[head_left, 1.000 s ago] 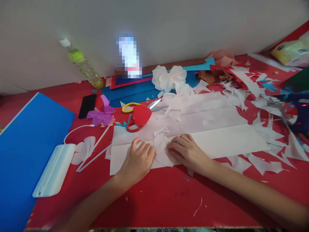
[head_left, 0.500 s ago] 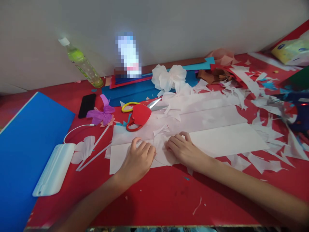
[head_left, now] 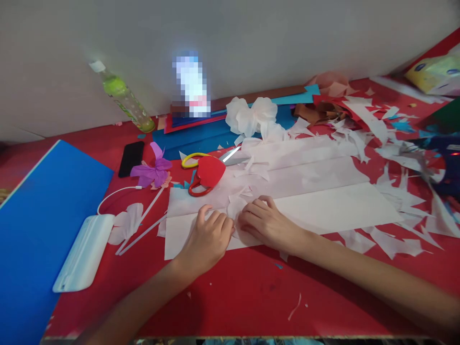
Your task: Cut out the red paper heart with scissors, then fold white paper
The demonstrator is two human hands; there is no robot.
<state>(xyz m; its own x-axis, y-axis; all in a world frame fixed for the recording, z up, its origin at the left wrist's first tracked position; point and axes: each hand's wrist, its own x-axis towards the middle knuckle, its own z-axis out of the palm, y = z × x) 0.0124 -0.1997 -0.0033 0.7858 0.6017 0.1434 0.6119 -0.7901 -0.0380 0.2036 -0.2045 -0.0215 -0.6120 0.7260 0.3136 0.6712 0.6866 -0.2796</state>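
A small rounded white paper petal (head_left: 235,209) lies between my two hands, over the white paper sheets. My left hand (head_left: 214,232) is closed at the petal's left edge, thumb and fingertips turned down and partly hidden. Closed from the other side, my right hand (head_left: 266,221) has its curled fingers on the petal's right part and covers much of it. The fingertips of both hands nearly meet. Beneath them spreads a long folded white paper sheet (head_left: 334,207). Scissors (head_left: 201,191) with yellow and red handles lie just beyond, a red heart-shaped piece (head_left: 211,171) over them.
A white paper flower (head_left: 251,115), purple flower (head_left: 153,171) and black phone (head_left: 131,158) lie farther back. A bottle (head_left: 127,103) and a lit screen (head_left: 194,84) lean against the wall. At left are a white device (head_left: 84,254) and blue board (head_left: 46,211); paper scraps (head_left: 395,239) litter the right.
My right hand has shifted left, closer to my left hand, and covers more of the petal. My left hand has barely moved. The view has shifted slightly.
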